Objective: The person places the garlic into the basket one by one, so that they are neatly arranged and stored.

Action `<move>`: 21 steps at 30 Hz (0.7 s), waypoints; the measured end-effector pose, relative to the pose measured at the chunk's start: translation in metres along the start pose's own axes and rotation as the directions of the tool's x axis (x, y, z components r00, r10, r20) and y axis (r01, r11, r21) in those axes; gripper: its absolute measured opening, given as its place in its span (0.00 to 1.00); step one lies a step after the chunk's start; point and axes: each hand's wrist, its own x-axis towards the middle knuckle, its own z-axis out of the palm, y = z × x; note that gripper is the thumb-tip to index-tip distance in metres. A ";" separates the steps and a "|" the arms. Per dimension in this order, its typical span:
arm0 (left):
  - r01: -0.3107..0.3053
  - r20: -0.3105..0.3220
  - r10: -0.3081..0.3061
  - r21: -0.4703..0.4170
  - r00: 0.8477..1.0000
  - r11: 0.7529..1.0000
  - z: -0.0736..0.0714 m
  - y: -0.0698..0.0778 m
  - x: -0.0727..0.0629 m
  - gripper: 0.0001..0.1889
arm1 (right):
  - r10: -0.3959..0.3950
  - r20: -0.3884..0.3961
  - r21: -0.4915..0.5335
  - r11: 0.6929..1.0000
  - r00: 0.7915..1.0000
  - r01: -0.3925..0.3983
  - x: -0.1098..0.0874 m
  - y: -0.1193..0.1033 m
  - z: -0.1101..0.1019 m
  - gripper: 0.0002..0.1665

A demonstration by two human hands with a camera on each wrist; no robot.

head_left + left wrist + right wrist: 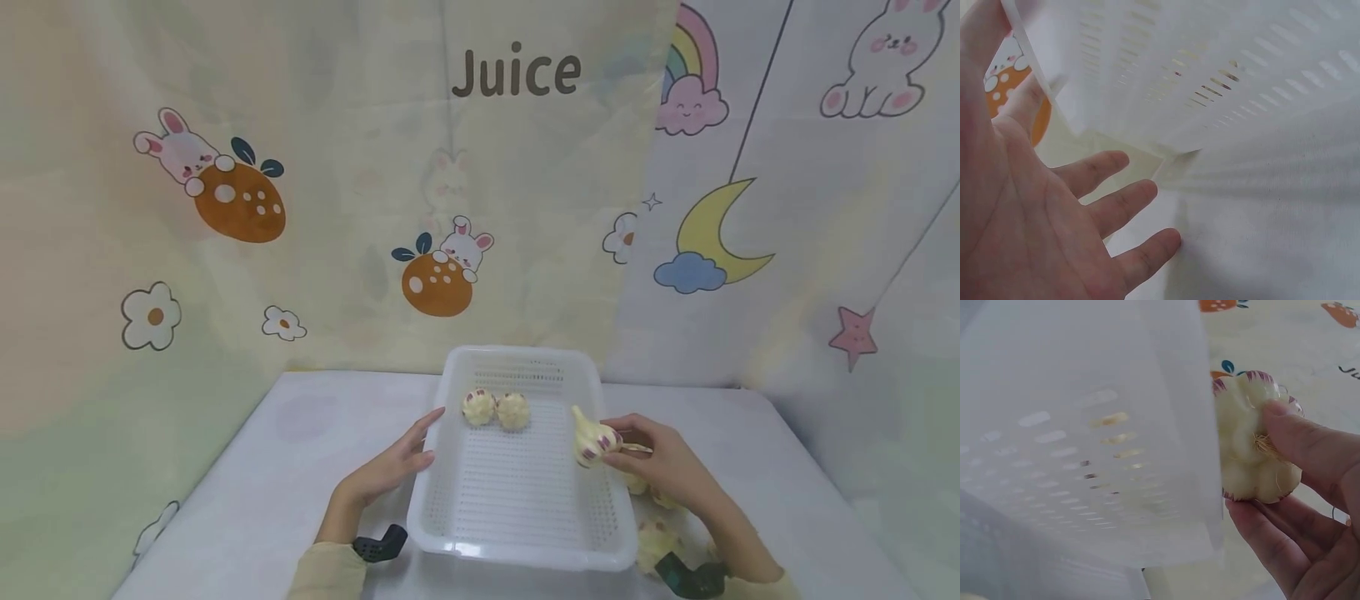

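A garlic bulb (595,440) with purple streaks is pinched between the thumb and fingers of my right hand (660,457), over the right rim of the white plastic basket (525,556). In the right wrist view the root end of that garlic bulb (1254,440) faces the camera, beside the basket wall (1172,412). Two garlic bulbs (479,407) lie side by side inside the basket near its far left. My left hand (390,468) rests against the left rim. Its fingers spread out fairly straight in the left wrist view, below the slotted wall (1166,56).
More garlic bulbs (657,542) lie on the white table (300,467) right of the basket, partly hidden by my right arm. A printed curtain (337,167) hangs behind the table. Each wrist wears a dark device (381,545).
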 end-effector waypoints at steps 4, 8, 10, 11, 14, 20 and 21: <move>-0.003 0.000 0.003 -0.002 1.000 1.000 0.001 -0.004 0.003 0.35 | -0.010 0.017 -0.039 0.999 1.000 0.011 -0.001 -0.006 -0.006 0.26; 0.001 -0.008 -0.001 0.006 1.000 1.000 0.001 -0.005 0.005 0.34 | 0.003 0.051 -0.026 1.000 0.999 -0.002 0.002 -0.017 -0.012 0.26; 0.011 -0.013 -0.011 0.006 1.000 1.000 0.001 -0.005 0.005 0.34 | 0.015 0.078 -0.007 1.000 0.997 -0.014 0.004 -0.022 -0.014 0.26; 0.014 -0.015 -0.014 0.008 1.000 1.000 0.001 -0.005 0.005 0.34 | 0.020 0.094 0.003 1.000 0.995 -0.020 0.006 -0.024 -0.015 0.25; 0.016 -0.019 -0.016 0.008 1.000 1.000 0.002 -0.006 0.006 0.34 | 0.021 0.132 0.013 1.000 0.991 -0.023 0.012 -0.031 -0.014 0.25; 0.005 -0.023 -0.005 0.004 1.000 1.000 0.001 -0.009 0.006 0.36 | 0.035 0.175 -0.009 0.999 0.984 -0.033 0.032 -0.046 -0.007 0.25; 0.007 -0.023 -0.007 0.005 1.000 1.000 0.001 -0.009 0.006 0.36 | 0.041 0.177 -0.014 0.999 0.983 -0.039 0.035 -0.049 -0.005 0.25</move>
